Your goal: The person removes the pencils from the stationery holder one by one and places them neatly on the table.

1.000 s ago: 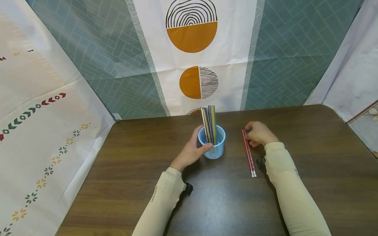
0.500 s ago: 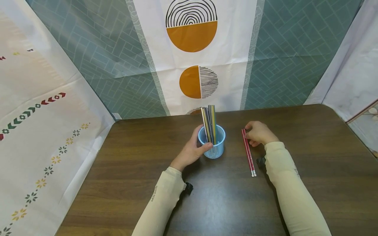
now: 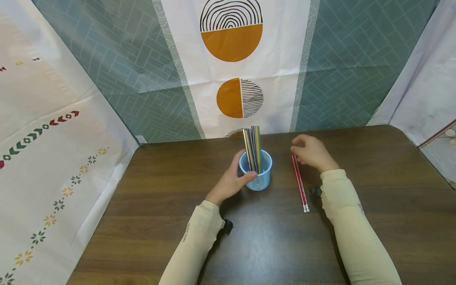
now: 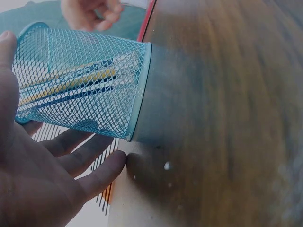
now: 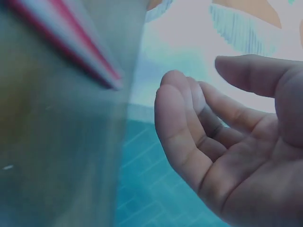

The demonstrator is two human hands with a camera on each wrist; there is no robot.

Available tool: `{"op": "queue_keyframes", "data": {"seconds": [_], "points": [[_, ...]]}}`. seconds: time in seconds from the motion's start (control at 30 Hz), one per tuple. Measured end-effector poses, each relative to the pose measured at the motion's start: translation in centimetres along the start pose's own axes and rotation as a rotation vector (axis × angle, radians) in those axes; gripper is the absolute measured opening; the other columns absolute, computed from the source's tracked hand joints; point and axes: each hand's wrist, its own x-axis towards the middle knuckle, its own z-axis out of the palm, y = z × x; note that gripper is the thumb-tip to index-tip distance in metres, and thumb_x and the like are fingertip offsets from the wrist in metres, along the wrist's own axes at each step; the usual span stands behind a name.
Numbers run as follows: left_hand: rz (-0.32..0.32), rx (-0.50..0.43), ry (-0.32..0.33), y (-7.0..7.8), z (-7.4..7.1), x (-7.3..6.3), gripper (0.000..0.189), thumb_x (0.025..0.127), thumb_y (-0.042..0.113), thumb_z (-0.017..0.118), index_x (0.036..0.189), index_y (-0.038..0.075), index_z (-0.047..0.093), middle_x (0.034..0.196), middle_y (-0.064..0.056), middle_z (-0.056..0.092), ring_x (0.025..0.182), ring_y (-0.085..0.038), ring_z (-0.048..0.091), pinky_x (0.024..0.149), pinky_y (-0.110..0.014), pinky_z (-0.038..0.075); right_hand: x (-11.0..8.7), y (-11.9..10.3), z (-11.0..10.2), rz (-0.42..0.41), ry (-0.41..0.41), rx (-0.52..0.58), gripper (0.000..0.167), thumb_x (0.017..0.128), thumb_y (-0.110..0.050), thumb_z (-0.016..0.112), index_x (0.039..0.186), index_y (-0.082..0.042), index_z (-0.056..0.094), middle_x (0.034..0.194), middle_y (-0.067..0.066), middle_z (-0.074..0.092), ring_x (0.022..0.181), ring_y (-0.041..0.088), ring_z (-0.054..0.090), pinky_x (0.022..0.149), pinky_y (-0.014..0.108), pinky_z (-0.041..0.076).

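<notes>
On the near part of the bench (image 3: 142, 221), only pale sleeves (image 3: 192, 245) are seen, both stretched toward the far edge. Two red pencils (image 3: 300, 184) are laid side by side between the cup and the right edge, their eraser ends turned to the near edge—an alignment by which, it is judged, the pair is kept tidy and within easy reach. Farther in, about midway between the far corners, a blue mesh cup (image 3: 263, 182) is stood upright. It is clasped by the left hand (image 3: 231, 183), with the thumb laid across the near side and the fingers spread behind, presumably so that tipping is prevented. Inside it, a bundle of pencils (image 3: 251, 148) is held upright with a slight lean, the long shafts being supported by the rim and wall. Just beyond the red pencils' far ends, the right hand (image 3: 313, 153) is poised with nothing held: its fingers are loosely bent and the thumb is kept apart from them. Past the far edge, a printed cloth (image 3: 278, 91) is hung as a backdrop.
</notes>
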Motion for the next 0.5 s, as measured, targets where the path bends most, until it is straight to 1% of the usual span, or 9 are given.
{"op": "queue_keyframes", "data": {"seconds": [0.07, 0.1, 0.17, 0.23, 0.3, 0.33, 0.47, 0.5], "points": [[-0.015, -0.004, -0.01, 0.3, -0.1, 0.0, 0.085, 0.097, 0.033, 0.069, 0.159, 0.034, 0.012, 0.16, -0.008, 0.029, 0.14, -0.032, 0.036, 0.11, -0.059, 0.033, -0.2, -0.8, -0.2, -0.047, 0.03, -0.004, 0.041, 0.103, -0.021, 0.057, 0.137, 0.001, 0.051, 0.117, 0.024, 0.061, 0.093, 0.035, 0.064, 0.081, 0.049, 0.055], [-0.012, -0.004, -0.005, 0.3, 0.0, 0.0, 0.084, 0.096, 0.035, 0.069, 0.159, 0.035, 0.012, 0.159, -0.008, 0.03, 0.139, -0.031, 0.037, 0.109, -0.058, 0.034, -0.4, -1.2, -0.3, -0.067, 0.041, 0.003, 0.042, 0.103, -0.022, 0.056, 0.138, 0.001, 0.051, 0.12, 0.024, 0.061, 0.099, 0.037, 0.063, 0.085, 0.052, 0.053], [-0.021, -0.008, -0.011, 1.4, -0.1, -0.4, 0.084, 0.097, 0.034, 0.069, 0.159, 0.032, 0.013, 0.159, -0.01, 0.03, 0.139, -0.033, 0.037, 0.11, -0.059, 0.034, -0.7, -2.1, -0.4, -0.108, 0.06, 0.019, 0.041, 0.103, -0.023, 0.057, 0.138, -0.001, 0.052, 0.125, 0.024, 0.06, 0.11, 0.04, 0.059, 0.091, 0.058, 0.049], [-0.027, -0.008, -0.016, 2.4, -0.2, -0.8, 0.082, 0.097, 0.033, 0.068, 0.159, 0.029, 0.014, 0.158, -0.012, 0.031, 0.138, -0.034, 0.037, 0.11, -0.059, 0.033, -1.0, -2.9, -0.5, -0.143, 0.078, 0.04, 0.041, 0.104, -0.024, 0.057, 0.137, -0.001, 0.053, 0.13, 0.024, 0.058, 0.119, 0.042, 0.053, 0.096, 0.061, 0.044], [-0.03, -0.004, -0.018, 2.5, -0.3, -0.9, 0.082, 0.098, 0.033, 0.067, 0.159, 0.029, 0.014, 0.159, -0.012, 0.031, 0.139, -0.033, 0.037, 0.11, -0.059, 0.033, -1.2, -3.5, -0.3, -0.171, 0.087, 0.074, 0.04, 0.104, -0.025, 0.058, 0.137, -0.002, 0.055, 0.131, 0.023, 0.058, 0.122, 0.041, 0.052, 0.098, 0.06, 0.043], [-0.04, -0.007, -0.027, 2.7, -0.3, -0.9, 0.082, 0.098, 0.028, 0.067, 0.16, 0.026, 0.013, 0.159, -0.013, 0.029, 0.139, -0.034, 0.036, 0.111, -0.059, 0.032, -1.3, -3.8, -0.2, -0.183, 0.09, 0.087, 0.04, 0.104, -0.025, 0.058, 0.136, -0.002, 0.055, 0.132, 0.022, 0.058, 0.123, 0.04, 0.051, 0.1, 0.06, 0.042], [-0.036, -0.006, -0.019, 0.6, -0.1, 0.0, 0.084, 0.098, 0.028, 0.067, 0.16, 0.029, 0.01, 0.161, -0.01, 0.028, 0.14, -0.033, 0.035, 0.111, -0.059, 0.031, -1.3, -4.7, 0.8, -0.211, 0.084, 0.135, 0.041, 0.103, -0.028, 0.059, 0.135, -0.002, 0.056, 0.133, 0.02, 0.058, 0.127, 0.039, 0.05, 0.104, 0.059, 0.04], [-0.028, -0.007, -0.015, 0.4, 0.0, 0.0, 0.084, 0.098, 0.029, 0.068, 0.16, 0.031, 0.01, 0.161, -0.009, 0.028, 0.141, -0.032, 0.035, 0.111, -0.059, 0.031, -1.3, -4.9, 1.1, -0.214, 0.081, 0.136, 0.041, 0.103, -0.028, 0.06, 0.135, -0.002, 0.057, 0.134, 0.019, 0.058, 0.127, 0.039, 0.05, 0.104, 0.058, 0.039]]}}
